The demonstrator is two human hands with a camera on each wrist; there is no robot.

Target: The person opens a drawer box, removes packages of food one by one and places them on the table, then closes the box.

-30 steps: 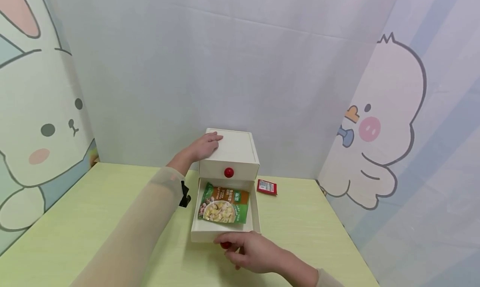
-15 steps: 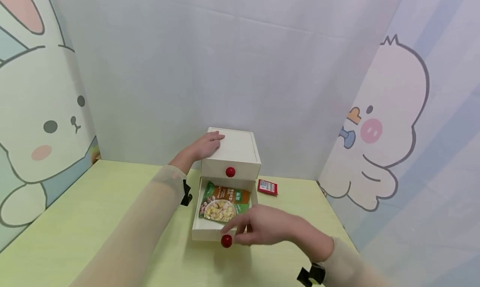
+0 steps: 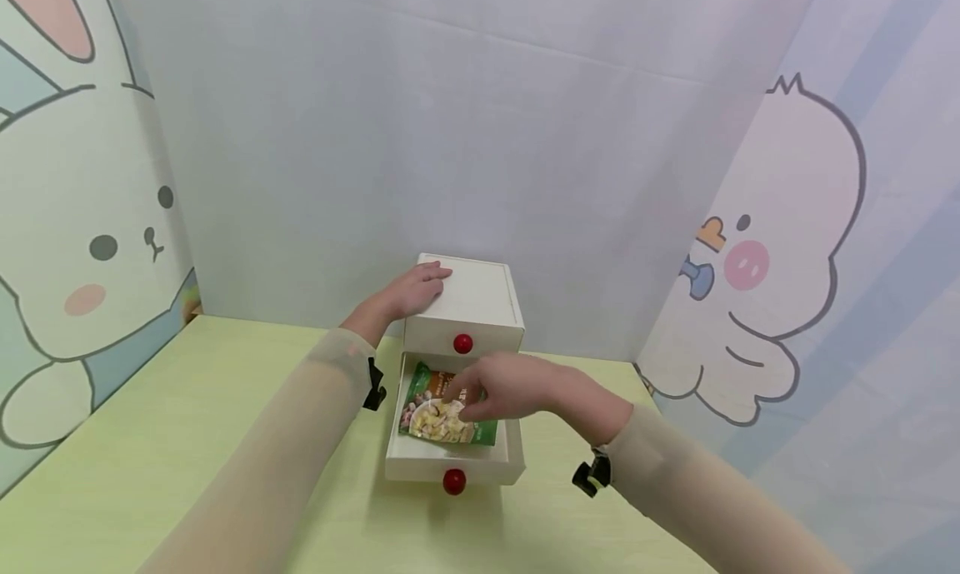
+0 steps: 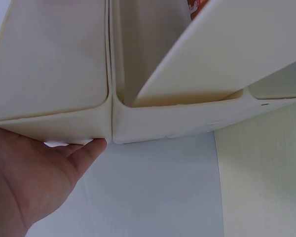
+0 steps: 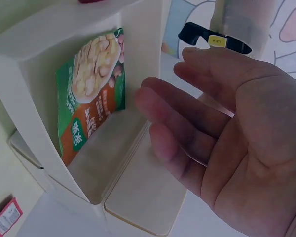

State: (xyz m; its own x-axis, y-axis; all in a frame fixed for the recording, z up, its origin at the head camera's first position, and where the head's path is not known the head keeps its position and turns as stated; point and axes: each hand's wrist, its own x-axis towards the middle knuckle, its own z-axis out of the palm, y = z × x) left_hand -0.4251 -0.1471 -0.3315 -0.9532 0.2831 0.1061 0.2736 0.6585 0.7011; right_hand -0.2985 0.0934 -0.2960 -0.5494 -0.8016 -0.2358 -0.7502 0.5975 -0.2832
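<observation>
A small white two-drawer box [image 3: 483, 295] stands against the back curtain, its lower drawer [image 3: 420, 469] pulled out. Inside that drawer lies a green and orange food packet [image 3: 435, 421] with a bowl pictured on it. My left hand [image 3: 415, 291] rests on the box's top left edge; in the left wrist view its thumb and palm lie along the side wall. Over the drawer hovers my right hand [image 3: 510, 386], fingers loosely bent and holding nothing. In the right wrist view the packet [image 5: 91, 84] sits apart from those fingers [image 5: 163, 143]. The head view has the hand covering part of the packet.
A red packet with a white label [image 5: 7, 217] lies on the table right of the box. Red round knobs mark the upper drawer [image 3: 462, 343] and the lower drawer front. The pale green table [image 3: 247, 391] meets printed curtains at the back and sides.
My right hand has let go of the lower drawer's red knob, risen, and moved back over the packet in the drawer. The left hand stays on the box.
</observation>
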